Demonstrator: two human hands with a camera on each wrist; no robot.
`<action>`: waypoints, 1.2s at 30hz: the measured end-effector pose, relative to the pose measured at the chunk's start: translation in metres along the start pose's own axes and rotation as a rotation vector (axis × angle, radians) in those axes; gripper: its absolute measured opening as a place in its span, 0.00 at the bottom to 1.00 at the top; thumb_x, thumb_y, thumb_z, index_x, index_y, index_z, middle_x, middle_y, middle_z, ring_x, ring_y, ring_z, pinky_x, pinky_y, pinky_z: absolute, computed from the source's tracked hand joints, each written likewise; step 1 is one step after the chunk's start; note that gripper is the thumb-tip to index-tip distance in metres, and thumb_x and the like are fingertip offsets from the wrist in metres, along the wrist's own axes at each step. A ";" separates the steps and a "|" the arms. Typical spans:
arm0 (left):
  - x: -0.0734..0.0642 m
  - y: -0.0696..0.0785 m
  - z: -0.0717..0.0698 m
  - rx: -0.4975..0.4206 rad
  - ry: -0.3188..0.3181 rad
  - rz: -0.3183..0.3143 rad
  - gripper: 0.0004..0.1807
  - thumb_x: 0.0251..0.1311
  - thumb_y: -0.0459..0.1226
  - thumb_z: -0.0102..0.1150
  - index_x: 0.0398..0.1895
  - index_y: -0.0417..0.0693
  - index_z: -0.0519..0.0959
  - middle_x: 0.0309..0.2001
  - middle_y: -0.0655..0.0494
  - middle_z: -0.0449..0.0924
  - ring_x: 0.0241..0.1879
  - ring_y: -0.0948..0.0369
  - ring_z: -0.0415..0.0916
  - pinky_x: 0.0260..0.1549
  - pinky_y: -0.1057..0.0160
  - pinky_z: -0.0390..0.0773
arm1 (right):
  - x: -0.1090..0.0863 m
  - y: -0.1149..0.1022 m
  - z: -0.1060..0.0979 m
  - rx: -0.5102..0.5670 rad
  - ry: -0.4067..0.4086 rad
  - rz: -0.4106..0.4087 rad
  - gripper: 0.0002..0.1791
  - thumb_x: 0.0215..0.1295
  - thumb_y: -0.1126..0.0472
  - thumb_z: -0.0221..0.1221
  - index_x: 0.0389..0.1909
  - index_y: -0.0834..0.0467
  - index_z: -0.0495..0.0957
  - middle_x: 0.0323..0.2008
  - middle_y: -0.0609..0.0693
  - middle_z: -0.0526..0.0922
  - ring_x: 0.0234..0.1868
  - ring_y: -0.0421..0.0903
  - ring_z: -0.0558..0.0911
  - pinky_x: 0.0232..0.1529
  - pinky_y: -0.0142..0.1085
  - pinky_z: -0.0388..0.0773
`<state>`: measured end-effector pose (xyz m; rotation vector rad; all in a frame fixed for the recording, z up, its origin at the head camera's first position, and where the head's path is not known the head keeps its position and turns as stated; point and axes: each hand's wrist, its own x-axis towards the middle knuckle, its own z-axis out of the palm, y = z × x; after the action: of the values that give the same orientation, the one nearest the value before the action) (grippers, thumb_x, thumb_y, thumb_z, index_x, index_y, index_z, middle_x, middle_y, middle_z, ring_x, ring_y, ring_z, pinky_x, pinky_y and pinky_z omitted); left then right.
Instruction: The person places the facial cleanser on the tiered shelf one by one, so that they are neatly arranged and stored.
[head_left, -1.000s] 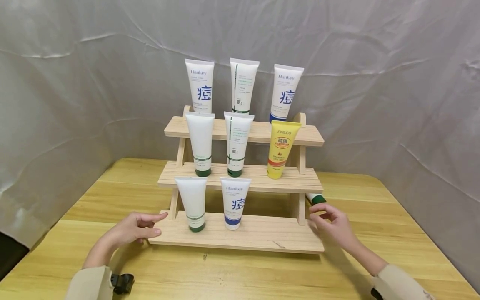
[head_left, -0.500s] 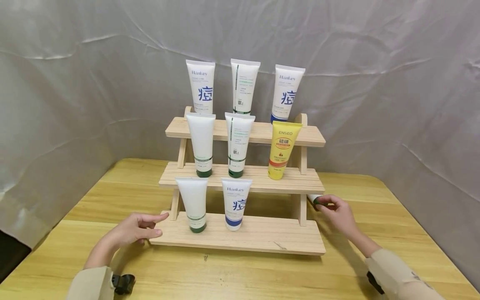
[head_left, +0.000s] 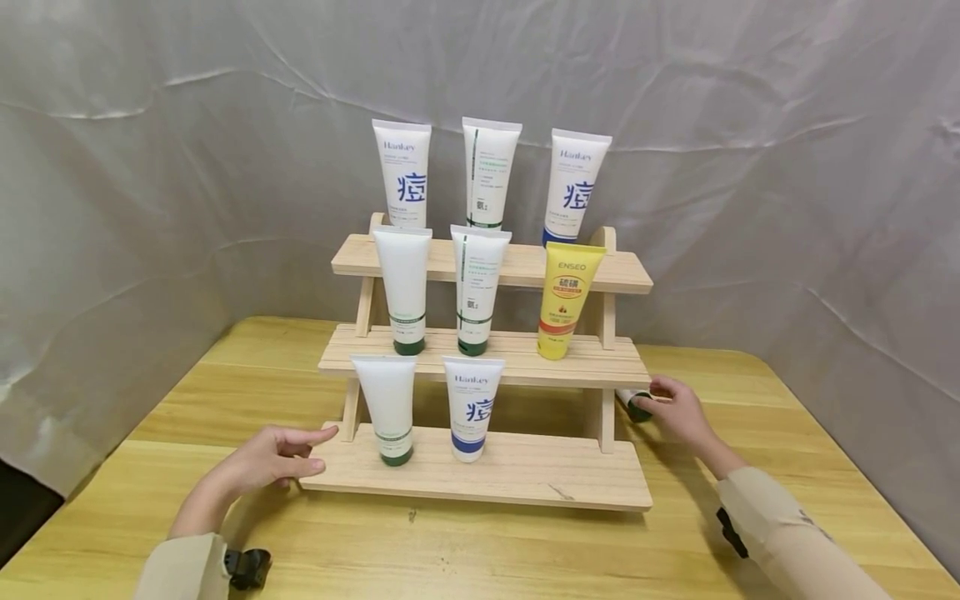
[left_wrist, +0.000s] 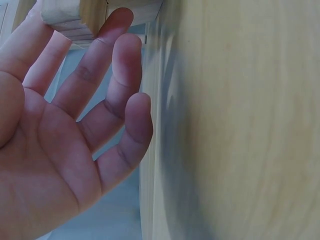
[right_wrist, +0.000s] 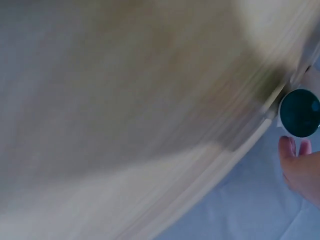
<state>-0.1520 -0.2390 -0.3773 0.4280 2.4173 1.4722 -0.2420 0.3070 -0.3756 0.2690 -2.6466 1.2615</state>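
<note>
In the head view my left hand [head_left: 273,458] holds the left end of the bottom tier of a three-tier wooden display rack [head_left: 525,471], thumb and index finger on the board. In the left wrist view, the wood end [left_wrist: 70,17] sits among my fingers [left_wrist: 127,60], the lower ones loosely bent. Behind the rack's right side my right hand [head_left: 678,412] is at a white squeeze tube with a green cap [head_left: 640,408], thumb and fingers around it. The rack hides most of that tube. In the right wrist view the round green cap [right_wrist: 300,114] is beside my fingertips [right_wrist: 286,146].
On the top tier stand two blue-print tubes [head_left: 405,171] [head_left: 576,183] and a green-striped one [head_left: 489,171]. The middle tier bears two green-capped tubes [head_left: 403,287] [head_left: 480,287] and a yellow tube [head_left: 568,300]. The bottom tier has a green-capped tube [head_left: 386,408] and a blue-banded one [head_left: 471,408].
My right hand has reached farther back to the green-capped tube behind the rack and closed in on it. That tube has shifted slightly. My left hand has stayed at the rack.
</note>
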 end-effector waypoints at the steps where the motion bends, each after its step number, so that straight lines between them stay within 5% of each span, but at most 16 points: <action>1: 0.000 0.000 0.000 -0.001 0.001 -0.001 0.33 0.53 0.39 0.61 0.59 0.32 0.62 0.23 0.54 0.65 0.21 0.65 0.63 0.18 0.64 0.71 | 0.002 0.001 0.000 0.002 -0.009 0.008 0.20 0.58 0.67 0.58 0.47 0.77 0.69 0.46 0.72 0.70 0.48 0.65 0.70 0.46 0.49 0.70; 14: 0.000 0.001 0.000 0.012 -0.002 0.002 0.33 0.53 0.39 0.61 0.59 0.32 0.62 0.27 0.51 0.69 0.22 0.65 0.64 0.19 0.64 0.71 | 0.016 0.013 -0.001 0.094 -0.110 0.101 0.25 0.60 0.63 0.57 0.53 0.75 0.65 0.46 0.71 0.72 0.47 0.61 0.73 0.43 0.43 0.72; 20: 0.000 0.000 0.000 0.006 -0.001 -0.006 0.33 0.53 0.40 0.61 0.59 0.32 0.62 0.25 0.53 0.67 0.21 0.65 0.63 0.19 0.65 0.71 | 0.020 0.012 0.002 0.138 -0.167 0.130 0.26 0.60 0.64 0.56 0.54 0.76 0.63 0.42 0.69 0.76 0.34 0.46 0.77 0.30 0.36 0.74; 24: 0.000 0.000 0.001 0.004 0.001 -0.006 0.33 0.52 0.40 0.61 0.59 0.32 0.63 0.24 0.54 0.66 0.21 0.65 0.63 0.18 0.65 0.71 | 0.020 0.011 0.005 0.144 -0.211 0.158 0.24 0.61 0.67 0.53 0.54 0.78 0.61 0.37 0.64 0.78 0.29 0.44 0.75 0.24 0.35 0.73; 36: 0.000 0.001 0.000 0.020 -0.006 0.007 0.32 0.54 0.39 0.60 0.59 0.32 0.63 0.26 0.52 0.67 0.22 0.65 0.63 0.19 0.64 0.71 | 0.019 0.005 0.004 0.091 -0.244 0.138 0.22 0.62 0.69 0.47 0.51 0.81 0.61 0.39 0.66 0.75 0.32 0.43 0.70 0.33 0.33 0.70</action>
<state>-0.1522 -0.2391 -0.3766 0.4450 2.4301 1.4481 -0.2615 0.3058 -0.3768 0.2736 -2.8579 1.4813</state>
